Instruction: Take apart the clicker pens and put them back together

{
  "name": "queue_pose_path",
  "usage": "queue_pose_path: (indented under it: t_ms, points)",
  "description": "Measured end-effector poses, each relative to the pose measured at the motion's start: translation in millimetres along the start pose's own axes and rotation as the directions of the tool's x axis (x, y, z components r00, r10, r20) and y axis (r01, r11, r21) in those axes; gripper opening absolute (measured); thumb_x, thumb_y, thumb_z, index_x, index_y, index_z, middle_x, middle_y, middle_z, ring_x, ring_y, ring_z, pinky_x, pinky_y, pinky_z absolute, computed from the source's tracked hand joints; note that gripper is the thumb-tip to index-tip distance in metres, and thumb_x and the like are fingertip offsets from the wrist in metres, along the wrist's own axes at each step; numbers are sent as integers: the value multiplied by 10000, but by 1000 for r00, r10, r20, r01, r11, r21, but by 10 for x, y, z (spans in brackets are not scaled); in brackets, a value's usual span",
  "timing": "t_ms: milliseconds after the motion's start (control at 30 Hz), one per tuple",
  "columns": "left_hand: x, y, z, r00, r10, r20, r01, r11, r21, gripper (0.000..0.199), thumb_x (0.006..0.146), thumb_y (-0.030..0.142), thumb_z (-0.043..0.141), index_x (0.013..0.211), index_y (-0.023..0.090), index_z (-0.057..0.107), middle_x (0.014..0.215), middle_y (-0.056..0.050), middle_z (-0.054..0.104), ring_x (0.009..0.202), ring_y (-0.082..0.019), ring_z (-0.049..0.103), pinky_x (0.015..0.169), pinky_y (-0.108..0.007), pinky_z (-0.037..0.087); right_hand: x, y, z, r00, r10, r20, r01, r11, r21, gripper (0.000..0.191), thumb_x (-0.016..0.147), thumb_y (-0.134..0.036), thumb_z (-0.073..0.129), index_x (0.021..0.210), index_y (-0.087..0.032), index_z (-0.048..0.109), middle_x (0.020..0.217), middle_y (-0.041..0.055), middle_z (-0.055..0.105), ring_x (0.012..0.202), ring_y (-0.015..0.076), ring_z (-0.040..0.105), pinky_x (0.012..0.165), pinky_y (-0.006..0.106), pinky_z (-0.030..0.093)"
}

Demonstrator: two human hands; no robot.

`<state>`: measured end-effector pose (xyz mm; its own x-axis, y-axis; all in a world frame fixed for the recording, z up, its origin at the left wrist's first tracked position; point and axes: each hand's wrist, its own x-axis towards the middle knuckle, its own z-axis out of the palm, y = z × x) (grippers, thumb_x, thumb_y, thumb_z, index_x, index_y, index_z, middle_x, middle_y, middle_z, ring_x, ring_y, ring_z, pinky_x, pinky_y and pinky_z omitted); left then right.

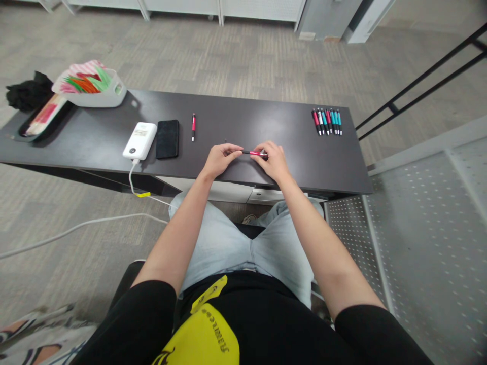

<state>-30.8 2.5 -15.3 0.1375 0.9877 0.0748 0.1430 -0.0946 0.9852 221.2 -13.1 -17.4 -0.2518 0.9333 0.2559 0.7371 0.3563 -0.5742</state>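
A red and black pen (252, 152) lies level between my two hands, just above the near part of the dark table. My left hand (220, 159) is closed on the pen's black end in a pinch. At the opposite, red end, my right hand (274, 161) grips the pen between thumb and fingers. A second red pen (194, 126) lies by itself on the table, beyond my left hand and to its left. To the far right, several red, silver and teal pens (327, 122) lie side by side in a row.
Left on the dark table (243, 119) are a black phone-like slab (167, 139), a white power bank (140, 141) with a cable, a white basket (104, 96) of colourful items and a black tray (38, 129). Perforated metal panels (426, 203) stand at the right.
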Motion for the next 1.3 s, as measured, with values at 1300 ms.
queue_pose_path:
  t_ms: [1300]
  points:
    - [11,-51,8,996,-1,-86,-7,996,-91,604,814,509,1095,1284,273,799,984,-28,862,960,-263,804,925,-398,632,17,5,-40,998,56,11,-57,989,138,443,1272,-610,550,1090,-316,827,1315,141,927,1244,377,708,1165,564,424]
